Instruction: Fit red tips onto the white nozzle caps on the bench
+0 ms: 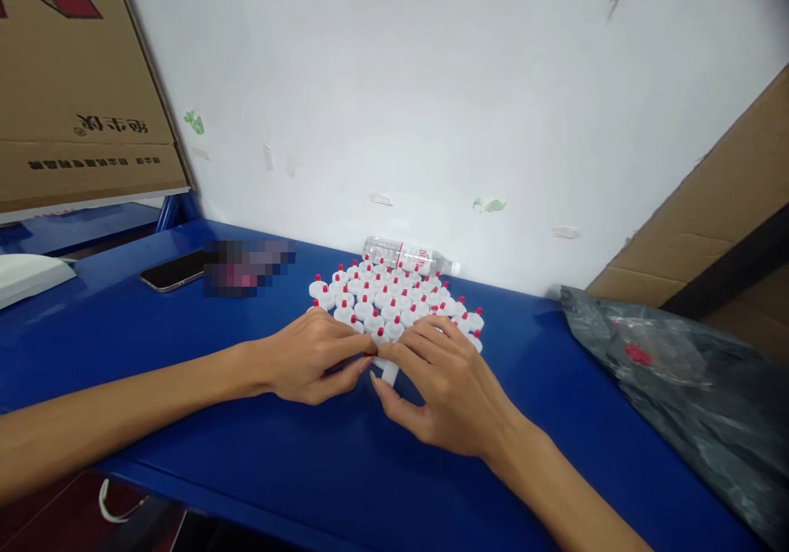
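Observation:
Many small white round bottles [390,310] with red tips stand upright in a tight cluster on the blue table. At the near edge of the cluster, my hands meet over one small white bottle [389,373], partly hidden by fingers. My left hand [317,355] is closed, thumb and index finger pinched at its red tip. My right hand [440,379] curls around the white body with thumb and index finger, its other fingers reaching over the nearest bottles.
A clear plastic bottle [410,255] lies on its side behind the cluster, by the white wall [431,108]. A phone [176,271] rests at left, beside a blurred-out item. Right, a clear bag with red pieces [659,351] lies on grey plastic sheeting [696,420]. A cardboard box [80,84] stands upper left.

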`<state>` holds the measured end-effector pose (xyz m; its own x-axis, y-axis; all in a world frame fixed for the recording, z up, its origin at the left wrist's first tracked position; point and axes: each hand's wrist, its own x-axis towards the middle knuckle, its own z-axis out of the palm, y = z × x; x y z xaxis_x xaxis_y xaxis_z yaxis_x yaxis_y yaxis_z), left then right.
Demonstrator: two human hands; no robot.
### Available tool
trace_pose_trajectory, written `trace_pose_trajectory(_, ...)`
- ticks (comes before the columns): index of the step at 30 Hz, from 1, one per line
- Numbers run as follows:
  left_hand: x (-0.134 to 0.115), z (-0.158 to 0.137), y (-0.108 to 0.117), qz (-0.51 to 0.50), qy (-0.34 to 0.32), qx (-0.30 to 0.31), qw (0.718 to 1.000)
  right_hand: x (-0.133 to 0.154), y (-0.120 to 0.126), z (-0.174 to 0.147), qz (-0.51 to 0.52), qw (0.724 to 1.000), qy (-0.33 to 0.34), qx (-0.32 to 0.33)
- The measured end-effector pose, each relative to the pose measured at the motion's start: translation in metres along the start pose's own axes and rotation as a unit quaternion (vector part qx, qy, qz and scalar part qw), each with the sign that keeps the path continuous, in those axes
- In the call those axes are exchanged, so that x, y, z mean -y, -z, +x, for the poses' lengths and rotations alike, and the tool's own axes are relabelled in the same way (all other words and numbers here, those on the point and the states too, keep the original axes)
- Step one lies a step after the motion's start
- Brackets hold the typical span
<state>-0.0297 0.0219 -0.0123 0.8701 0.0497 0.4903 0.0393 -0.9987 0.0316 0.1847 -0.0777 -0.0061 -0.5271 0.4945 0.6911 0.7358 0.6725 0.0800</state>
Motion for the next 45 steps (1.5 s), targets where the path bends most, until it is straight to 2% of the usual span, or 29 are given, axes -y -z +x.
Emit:
trace_pose_trajectory(18,0.0009,-0.0019,-0.0008,0.005,0.022,0.036,0.999,-0.0007,-0.0002,-0.0028,0.008,0.997,-0.021,0.075)
trace_pose_trajectory(45,0.0008,-0.0016,0.0001,0.0,0.028,0.045,0.999,-0.0001,0.0004,-0.0032,0.002,0.995,-0.026,0.092)
